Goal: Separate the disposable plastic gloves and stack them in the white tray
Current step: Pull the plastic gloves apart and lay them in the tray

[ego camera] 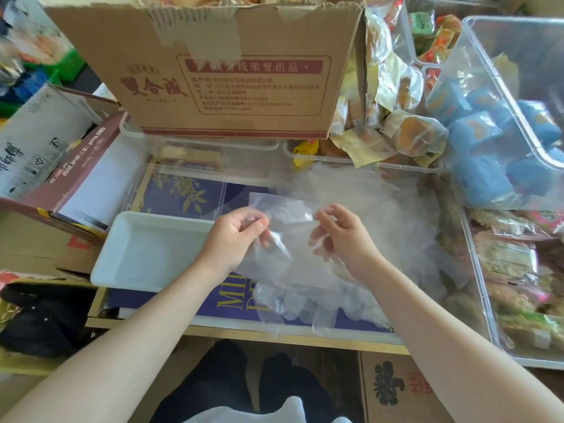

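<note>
A bunch of thin clear plastic gloves (305, 270) hangs between my hands over a purple box lid, with their fingers drooping toward me. My left hand (235, 236) pinches the cuff edge at its left side. My right hand (341, 236) pinches the same edge a little to the right. More clear gloves (381, 203) lie piled behind and to the right of my hands. The white tray (110, 270) sits just left of my left hand; I cannot tell whether a clear glove lies in it.
A large cardboard box (213, 71) stands behind the work spot on clear bins. A clear bin of blue packets (500, 123) and snack packs (512, 270) crowd the right. An open carton (55, 166) and a black bag (39, 319) lie at the left.
</note>
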